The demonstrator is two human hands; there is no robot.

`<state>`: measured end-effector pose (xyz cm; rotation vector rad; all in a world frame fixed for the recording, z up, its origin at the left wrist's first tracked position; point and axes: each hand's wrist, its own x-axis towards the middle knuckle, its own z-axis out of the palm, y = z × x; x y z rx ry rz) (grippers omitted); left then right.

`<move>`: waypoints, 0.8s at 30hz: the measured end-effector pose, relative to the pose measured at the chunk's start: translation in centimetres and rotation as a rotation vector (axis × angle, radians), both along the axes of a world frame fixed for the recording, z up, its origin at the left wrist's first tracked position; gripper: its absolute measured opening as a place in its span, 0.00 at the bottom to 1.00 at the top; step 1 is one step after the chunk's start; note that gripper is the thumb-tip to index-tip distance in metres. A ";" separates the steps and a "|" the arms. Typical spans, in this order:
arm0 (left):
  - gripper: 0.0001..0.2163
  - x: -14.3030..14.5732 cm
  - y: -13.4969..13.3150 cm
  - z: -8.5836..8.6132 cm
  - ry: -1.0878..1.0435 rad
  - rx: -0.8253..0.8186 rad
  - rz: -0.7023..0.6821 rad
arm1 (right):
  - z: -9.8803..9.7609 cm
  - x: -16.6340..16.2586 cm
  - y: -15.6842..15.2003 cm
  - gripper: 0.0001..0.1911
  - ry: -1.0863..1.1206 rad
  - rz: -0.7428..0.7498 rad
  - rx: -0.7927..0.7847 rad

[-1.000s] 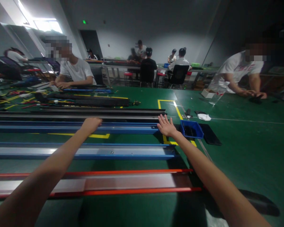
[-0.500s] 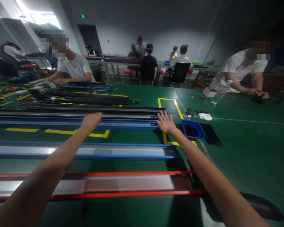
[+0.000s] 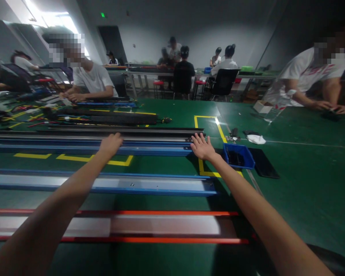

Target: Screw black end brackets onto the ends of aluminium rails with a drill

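So you've got both arms stretched out over the green table (image 3: pixel 304 184), hands at the back group of rails. Your right hand (image 3: pixel 201 147) is spread wide, fingers fanned, up against the right end of the far blue rail (image 3: pixel 155 149) and the dark rails (image 3: pixel 161 131) just behind it. Your left hand (image 3: pixel 111 146) sits farther left over that same blue rail, fingers curled, but honestly can't tell if it's gripping anything or just resting there. Closer to you there's a second blue-edged rail (image 3: pixel 166 185), then a red-edged rail (image 3: pixel 166 226) nearest your body, all running roughly parallel. Just right of your right hand is a blue bin (image 3: pixel 239 156) with dark bits in it, and a flat black slab (image 3: pixel 265 163) lies right beside that.
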<state>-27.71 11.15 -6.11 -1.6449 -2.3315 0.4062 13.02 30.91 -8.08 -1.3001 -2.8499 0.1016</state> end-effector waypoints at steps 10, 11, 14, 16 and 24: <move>0.13 -0.6 0.1 0.3 0.064 -0.159 0.030 | 0.3 -0.4 -0.3 0.34 0.056 0.009 -0.065; 0.15 -0.6 0.1 0.4 0.072 -0.170 0.032 | 0.3 -0.4 -0.4 0.34 0.060 0.010 -0.069; 0.16 -0.6 0.0 0.6 0.093 -0.193 0.019 | 0.4 -0.5 -0.5 0.34 0.065 0.015 -0.082; 0.16 -0.7 0.0 0.7 0.105 -0.202 0.009 | 0.4 -0.5 -0.5 0.34 0.069 0.020 -0.092; 0.16 -1.8 0.0 0.6 0.080 -0.206 -0.047 | 0.3 -0.4 -0.5 0.33 0.087 0.022 -0.100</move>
